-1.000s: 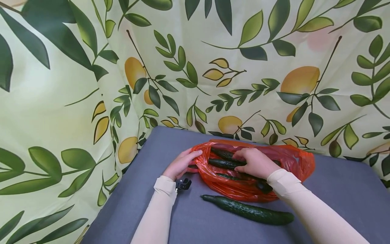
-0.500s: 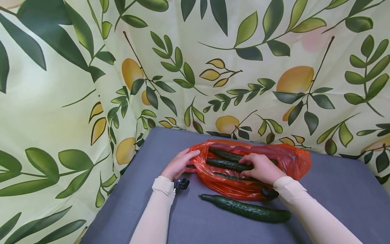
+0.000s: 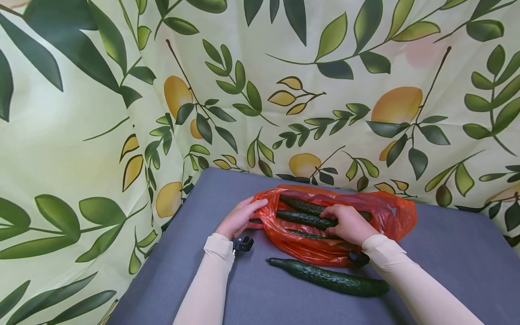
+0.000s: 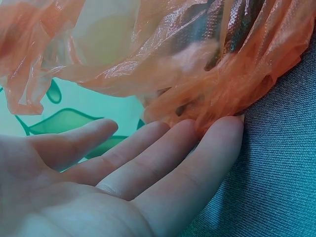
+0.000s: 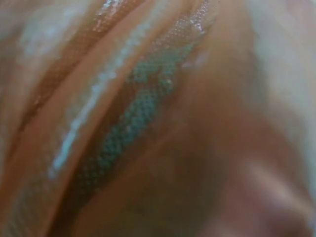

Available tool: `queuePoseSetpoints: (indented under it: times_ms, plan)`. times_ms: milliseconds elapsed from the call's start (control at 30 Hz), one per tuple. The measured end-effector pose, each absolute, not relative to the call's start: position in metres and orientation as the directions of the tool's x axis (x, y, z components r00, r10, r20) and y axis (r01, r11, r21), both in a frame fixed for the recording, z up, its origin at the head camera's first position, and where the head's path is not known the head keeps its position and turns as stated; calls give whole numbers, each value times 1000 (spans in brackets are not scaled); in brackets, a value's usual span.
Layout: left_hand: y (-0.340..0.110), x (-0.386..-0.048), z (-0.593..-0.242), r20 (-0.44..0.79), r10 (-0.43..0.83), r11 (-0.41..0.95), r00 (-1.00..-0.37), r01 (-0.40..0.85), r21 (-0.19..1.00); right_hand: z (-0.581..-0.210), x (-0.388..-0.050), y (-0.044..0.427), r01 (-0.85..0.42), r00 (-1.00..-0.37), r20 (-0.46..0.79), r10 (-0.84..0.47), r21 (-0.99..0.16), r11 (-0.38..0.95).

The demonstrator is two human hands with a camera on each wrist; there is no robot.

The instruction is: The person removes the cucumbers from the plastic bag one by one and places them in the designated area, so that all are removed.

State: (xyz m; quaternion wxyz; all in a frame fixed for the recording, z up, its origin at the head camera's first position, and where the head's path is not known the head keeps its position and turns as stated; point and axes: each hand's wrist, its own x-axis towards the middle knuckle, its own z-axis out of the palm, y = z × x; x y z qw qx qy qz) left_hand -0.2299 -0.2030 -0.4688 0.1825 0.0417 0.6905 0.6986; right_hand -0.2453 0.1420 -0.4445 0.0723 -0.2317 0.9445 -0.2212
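Note:
A crinkled red plastic bag (image 3: 302, 258) lies on its side, its mouth spread toward me, with dark green cucumbers (image 3: 306, 218) inside. My left hand (image 3: 237, 220) is at the bag's left end. In the left wrist view its fingers (image 4: 185, 173) are nearly straight, with several fingertips touching the thin plastic. My right hand (image 3: 351, 224) reaches into the mouth, its fingers and thumb bent round the middle cucumber. The right wrist view is blurred, showing bumpy green skin (image 5: 131, 118) through the plastic. One more cucumber (image 3: 329, 276) lies outside, in front of the bag.
The grey cloth-covered table (image 3: 260, 298) runs back to a hanging cloth (image 3: 243, 113) printed with leaves and fruit, which also closes off the left side. A black wrist device (image 3: 243, 244) sits at the left cuff.
Within the bag, my right hand has shifted slightly right along the middle cucumber, then stayed there. My left hand keeps its place at the bag's left end.

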Motion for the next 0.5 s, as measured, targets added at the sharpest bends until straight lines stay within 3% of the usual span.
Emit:
queuePoseSetpoints:
  times_ms: [500]
  plan:
    - [-202, -231, -470, -188, 313, 13, -931, -194, 981, -447, -245, 138, -395, -889, -35, -457, -449, 801]
